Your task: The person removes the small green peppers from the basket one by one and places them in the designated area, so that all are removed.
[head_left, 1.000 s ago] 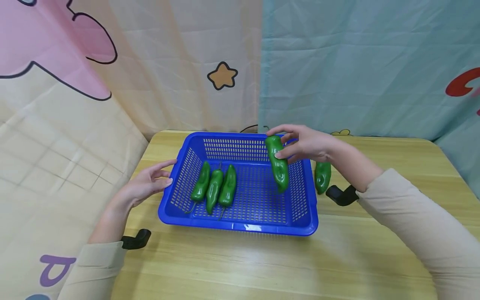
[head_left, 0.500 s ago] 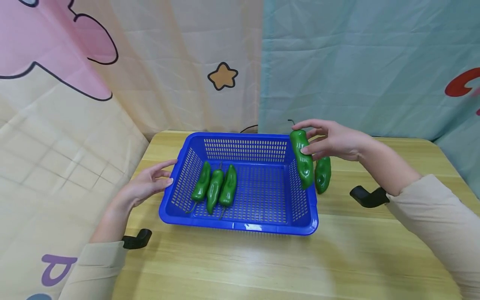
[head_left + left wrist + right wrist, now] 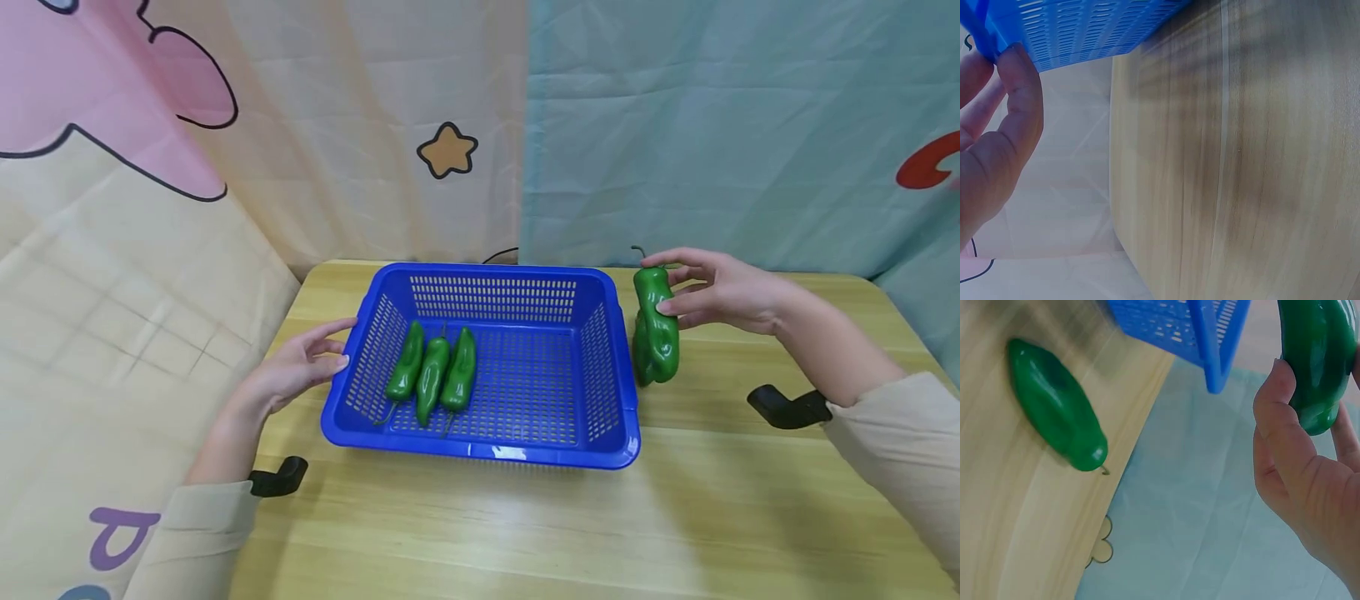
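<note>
My right hand (image 3: 723,292) grips a long green pepper (image 3: 660,333) by its stem end, just outside the right side of a blue plastic basket (image 3: 628,358). In the right wrist view this pepper is up off the table, between thumb and fingers. Another green pepper (image 3: 1057,406) lies on the table below, mostly hidden behind the held one in the head view. At the basket's left side, my left hand (image 3: 296,367) pinches the rim between thumb and fingers. Three green peppers, a left one (image 3: 406,364), a middle one (image 3: 432,379) and a right one (image 3: 460,371), lie side by side inside.
The basket stands toward the back of a light wooden table (image 3: 465,533). Behind the table hangs a patterned curtain (image 3: 360,133). Black curved mounts sit at both wrists, the left mount (image 3: 279,477) and the right mount (image 3: 787,408).
My right hand has carried its pepper rightward from above the basket, past the right rim, to over the pepper on the table. My left hand has stayed at the basket's left rim.
</note>
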Tool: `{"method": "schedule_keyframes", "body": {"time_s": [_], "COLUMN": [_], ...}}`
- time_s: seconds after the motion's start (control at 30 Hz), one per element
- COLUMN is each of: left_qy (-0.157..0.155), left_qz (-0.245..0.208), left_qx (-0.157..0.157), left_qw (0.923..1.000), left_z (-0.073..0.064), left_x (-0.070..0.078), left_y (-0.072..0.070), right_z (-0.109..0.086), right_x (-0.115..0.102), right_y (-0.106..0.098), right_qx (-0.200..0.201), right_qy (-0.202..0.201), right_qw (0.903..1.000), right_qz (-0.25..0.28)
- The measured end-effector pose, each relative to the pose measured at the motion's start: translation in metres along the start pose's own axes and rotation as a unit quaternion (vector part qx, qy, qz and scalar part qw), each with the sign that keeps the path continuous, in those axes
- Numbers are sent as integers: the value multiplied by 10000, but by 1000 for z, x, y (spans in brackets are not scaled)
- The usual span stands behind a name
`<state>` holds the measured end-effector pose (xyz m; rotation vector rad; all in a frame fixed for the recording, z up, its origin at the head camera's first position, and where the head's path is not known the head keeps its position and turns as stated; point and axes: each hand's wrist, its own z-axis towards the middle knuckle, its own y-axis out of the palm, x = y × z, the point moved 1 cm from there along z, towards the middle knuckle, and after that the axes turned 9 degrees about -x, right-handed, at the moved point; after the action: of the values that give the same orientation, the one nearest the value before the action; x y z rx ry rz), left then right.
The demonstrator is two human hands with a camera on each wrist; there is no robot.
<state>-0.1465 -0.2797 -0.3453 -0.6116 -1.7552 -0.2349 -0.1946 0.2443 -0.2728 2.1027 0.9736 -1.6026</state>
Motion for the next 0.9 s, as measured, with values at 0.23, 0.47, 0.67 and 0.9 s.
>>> {"method": "schedule_keyframes", "body": {"time_s": [0.23,0.47,0.67,0.9], "left_qy": [54,90,99,45], "left_qz": [32,157,161,128], "left_qx": [-80,-90,-67,-50], "left_qw": [9999,9998,9998,9999], "left_z": [0,-1,-1,-1], "left_x": [-1,-1,-2,-1], "left_y": [1,-1,-2,-2], "right_z": [-10,-18,-22,-26], "right_x": [15,29,45,61], "right_y": [-8,-15,-23,-28], "right_qx": [53,170,300,430], "right_qy": [63,58,54,5], "right_qw": [9999,9998,9995,9991], "right_qz": [151,114,67,62]}}
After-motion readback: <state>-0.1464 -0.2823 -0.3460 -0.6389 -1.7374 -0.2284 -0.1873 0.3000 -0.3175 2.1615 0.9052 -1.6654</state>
